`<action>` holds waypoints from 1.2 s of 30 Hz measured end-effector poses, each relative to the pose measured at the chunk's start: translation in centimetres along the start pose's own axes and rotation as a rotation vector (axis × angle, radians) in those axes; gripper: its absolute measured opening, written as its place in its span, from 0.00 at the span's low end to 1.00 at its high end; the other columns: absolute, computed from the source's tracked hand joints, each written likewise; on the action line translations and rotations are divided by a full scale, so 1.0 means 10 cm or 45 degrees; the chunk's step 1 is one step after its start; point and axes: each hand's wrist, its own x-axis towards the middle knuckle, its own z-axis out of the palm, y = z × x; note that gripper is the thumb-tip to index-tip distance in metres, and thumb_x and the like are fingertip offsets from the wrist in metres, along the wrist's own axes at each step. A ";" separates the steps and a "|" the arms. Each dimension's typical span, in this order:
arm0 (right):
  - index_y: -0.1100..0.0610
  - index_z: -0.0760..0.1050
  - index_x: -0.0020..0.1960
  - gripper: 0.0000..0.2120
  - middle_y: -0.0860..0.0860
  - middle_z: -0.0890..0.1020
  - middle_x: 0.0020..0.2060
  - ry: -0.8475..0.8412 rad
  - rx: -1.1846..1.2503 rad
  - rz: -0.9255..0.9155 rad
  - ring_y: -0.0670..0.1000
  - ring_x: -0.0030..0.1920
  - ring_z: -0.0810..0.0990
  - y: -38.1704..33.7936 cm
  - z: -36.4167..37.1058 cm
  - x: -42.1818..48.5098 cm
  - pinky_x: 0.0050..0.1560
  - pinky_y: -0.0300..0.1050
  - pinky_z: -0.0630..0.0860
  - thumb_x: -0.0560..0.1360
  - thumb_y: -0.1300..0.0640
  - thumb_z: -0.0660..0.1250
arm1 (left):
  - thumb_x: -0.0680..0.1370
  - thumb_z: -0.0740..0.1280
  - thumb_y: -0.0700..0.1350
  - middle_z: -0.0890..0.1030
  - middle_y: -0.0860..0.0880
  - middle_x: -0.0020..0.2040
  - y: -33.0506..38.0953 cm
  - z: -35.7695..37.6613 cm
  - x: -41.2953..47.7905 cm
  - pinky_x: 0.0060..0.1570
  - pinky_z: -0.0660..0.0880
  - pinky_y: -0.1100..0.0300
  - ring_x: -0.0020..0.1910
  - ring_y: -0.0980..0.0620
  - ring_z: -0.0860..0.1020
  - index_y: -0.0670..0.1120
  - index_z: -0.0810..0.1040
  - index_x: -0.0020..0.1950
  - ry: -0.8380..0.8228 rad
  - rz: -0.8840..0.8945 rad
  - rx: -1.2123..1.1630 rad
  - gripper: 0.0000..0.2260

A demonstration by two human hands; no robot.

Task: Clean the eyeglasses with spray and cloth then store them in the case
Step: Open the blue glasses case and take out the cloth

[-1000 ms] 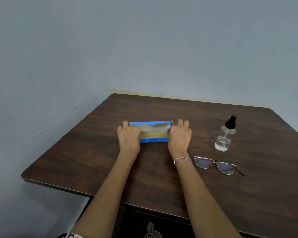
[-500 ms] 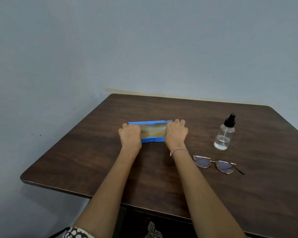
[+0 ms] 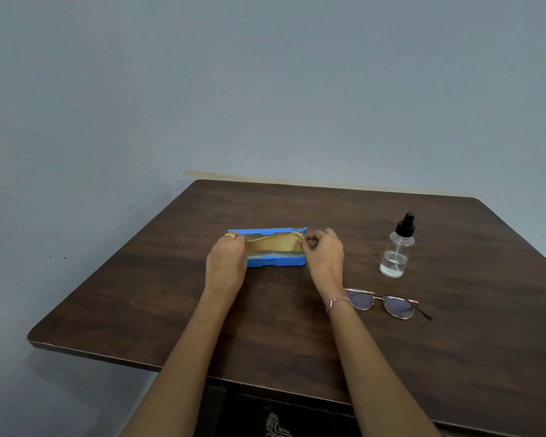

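A blue glasses case (image 3: 276, 262) lies open at the middle of the dark wooden table (image 3: 171, 294), its lid standing up at the back. A yellow cloth (image 3: 273, 246) lies inside it. My left hand (image 3: 227, 263) holds the case's left end. My right hand (image 3: 323, 253) pinches the cloth's right edge and lifts it. The eyeglasses (image 3: 383, 303) lie unfolded on the table to the right of my right wrist. A clear spray bottle (image 3: 397, 250) with a black nozzle stands upright beyond them.
The table's back edge stands against a grey-blue wall (image 3: 265, 89). Its left and near edges drop off to the floor. Bare wood surrounds the case on all sides.
The case lid has swung open fully and the yellow cloth shows. My right hand has left the case's right end and now pinches the cloth. My left hand stays on the left end.
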 end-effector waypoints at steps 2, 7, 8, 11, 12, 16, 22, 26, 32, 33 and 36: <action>0.59 0.80 0.49 0.06 0.50 0.75 0.46 0.021 0.128 0.016 0.44 0.42 0.75 0.02 -0.06 -0.03 0.46 0.36 0.75 0.74 0.58 0.69 | 0.76 0.65 0.37 0.77 0.45 0.38 0.05 -0.06 -0.02 0.33 0.70 0.56 0.36 0.49 0.75 0.41 0.77 0.40 0.060 -0.014 -0.066 0.06; 0.56 0.77 0.45 0.03 0.49 0.80 0.42 0.032 0.396 0.119 0.45 0.42 0.77 0.03 -0.23 -0.11 0.41 0.35 0.71 0.74 0.57 0.69 | 0.75 0.64 0.44 0.77 0.51 0.43 0.20 -0.26 -0.10 0.33 0.66 0.60 0.47 0.52 0.72 0.47 0.79 0.42 0.088 -0.133 -0.081 0.05; 0.56 0.76 0.44 0.03 0.48 0.80 0.40 0.034 0.466 0.162 0.45 0.42 0.77 0.02 -0.27 -0.12 0.41 0.34 0.70 0.74 0.57 0.68 | 0.74 0.65 0.45 0.76 0.51 0.43 0.22 -0.29 -0.12 0.34 0.66 0.59 0.49 0.51 0.72 0.48 0.79 0.42 0.066 -0.166 -0.108 0.04; 0.53 0.74 0.44 0.03 0.49 0.81 0.42 0.031 0.770 0.316 0.48 0.44 0.80 0.02 -0.36 -0.16 0.45 0.42 0.77 0.74 0.60 0.67 | 0.72 0.67 0.46 0.78 0.52 0.42 0.29 -0.38 -0.14 0.37 0.69 0.59 0.46 0.52 0.75 0.49 0.78 0.41 -0.150 -0.337 -0.364 0.02; 0.53 0.73 0.45 0.05 0.51 0.81 0.43 0.009 0.878 0.362 0.48 0.44 0.80 0.02 -0.40 -0.17 0.44 0.43 0.79 0.74 0.62 0.67 | 0.72 0.67 0.45 0.79 0.50 0.42 0.31 -0.40 -0.14 0.38 0.71 0.59 0.43 0.52 0.77 0.48 0.77 0.40 -0.247 -0.436 -0.557 0.02; 0.54 0.70 0.51 0.12 0.55 0.82 0.40 -0.052 1.092 0.381 0.50 0.44 0.80 0.03 -0.52 -0.23 0.42 0.45 0.80 0.74 0.67 0.68 | 0.77 0.64 0.38 0.80 0.42 0.43 0.41 -0.47 -0.21 0.41 0.81 0.54 0.35 0.49 0.81 0.44 0.73 0.41 -0.548 -0.861 -1.451 0.05; 0.48 0.70 0.54 0.16 0.47 0.83 0.38 0.027 0.731 0.194 0.51 0.46 0.82 0.00 -0.57 -0.39 0.52 0.49 0.77 0.73 0.64 0.69 | 0.74 0.67 0.30 0.80 0.38 0.47 0.49 -0.51 -0.41 0.33 0.81 0.59 0.38 0.47 0.81 0.41 0.74 0.58 -0.671 -0.873 -1.704 0.15; 0.52 0.71 0.62 0.19 0.48 0.84 0.42 -0.023 0.469 -0.058 0.45 0.41 0.79 -0.12 -0.64 -0.58 0.43 0.34 0.71 0.74 0.65 0.66 | 0.74 0.66 0.30 0.80 0.39 0.46 0.57 -0.49 -0.47 0.34 0.81 0.58 0.40 0.46 0.81 0.41 0.73 0.63 -0.681 -0.911 -1.830 0.18; 0.51 0.67 0.68 0.23 0.51 0.84 0.49 -0.258 0.123 -0.440 0.51 0.50 0.81 -0.11 -0.57 -0.84 0.54 0.46 0.76 0.76 0.61 0.66 | 0.79 0.62 0.41 0.83 0.40 0.44 0.63 -0.45 -0.47 0.37 0.82 0.55 0.40 0.45 0.83 0.40 0.74 0.60 -0.680 -1.007 -1.943 0.11; 0.51 0.67 0.69 0.22 0.51 0.84 0.50 -0.284 0.140 -0.451 0.50 0.51 0.81 -0.10 -0.59 -0.86 0.54 0.44 0.76 0.76 0.59 0.65 | 0.79 0.64 0.44 0.83 0.40 0.45 0.62 -0.44 -0.48 0.38 0.81 0.55 0.42 0.45 0.83 0.40 0.74 0.60 -0.682 -0.994 -1.931 0.12; 0.50 0.69 0.67 0.19 0.50 0.83 0.51 -0.328 0.420 -0.346 0.46 0.50 0.82 -0.06 -0.63 -0.89 0.54 0.40 0.76 0.78 0.55 0.64 | 0.76 0.68 0.40 0.82 0.41 0.48 0.59 -0.41 -0.51 0.36 0.81 0.58 0.44 0.46 0.82 0.40 0.74 0.61 -0.644 -0.969 -1.929 0.15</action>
